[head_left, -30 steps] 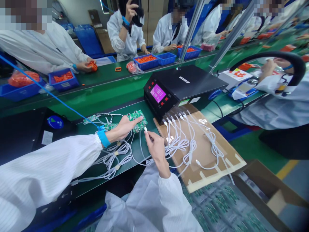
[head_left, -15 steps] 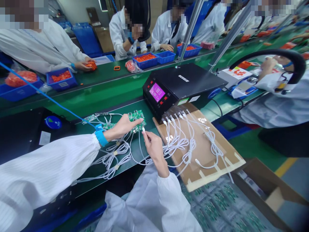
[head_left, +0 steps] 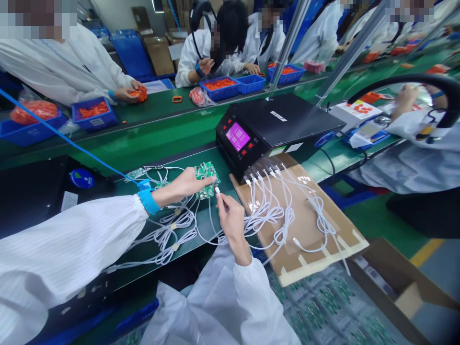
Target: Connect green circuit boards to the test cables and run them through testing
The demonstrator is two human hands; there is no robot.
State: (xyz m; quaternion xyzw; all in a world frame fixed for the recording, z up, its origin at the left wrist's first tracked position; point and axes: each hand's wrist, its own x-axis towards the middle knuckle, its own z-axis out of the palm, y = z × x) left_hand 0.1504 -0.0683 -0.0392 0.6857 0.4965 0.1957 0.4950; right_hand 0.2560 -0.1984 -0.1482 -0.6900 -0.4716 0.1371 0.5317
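My left hand (head_left: 183, 184), with a blue strap round the wrist, grips a green circuit board (head_left: 205, 169). Its thumb or finger lies across the face of the board, and the other fingers are mostly hidden. At the board's near right edge, my right hand (head_left: 232, 215) pinches the white plug (head_left: 217, 190) of a cable. The plug meets the edge; how deep it sits cannot be made out. Behind my left hand lies another small green board (head_left: 135, 174) with thin cables. Bundled white cables (head_left: 174, 235) lie below both hands.
A black box with a lit purple screen (head_left: 239, 136) stands at the back. Several white cables run from it over a taped cardboard sheet (head_left: 316, 230). Bagged green boards (head_left: 334, 306) lie lower right, beside an open carton (head_left: 402, 278). Co-workers sit across the belt near blue bins (head_left: 95, 122).
Both hands stay at the board with almost the same hold. The whole view has shifted slightly. Across the belt, one co-worker has leaned forward with the head lowered.
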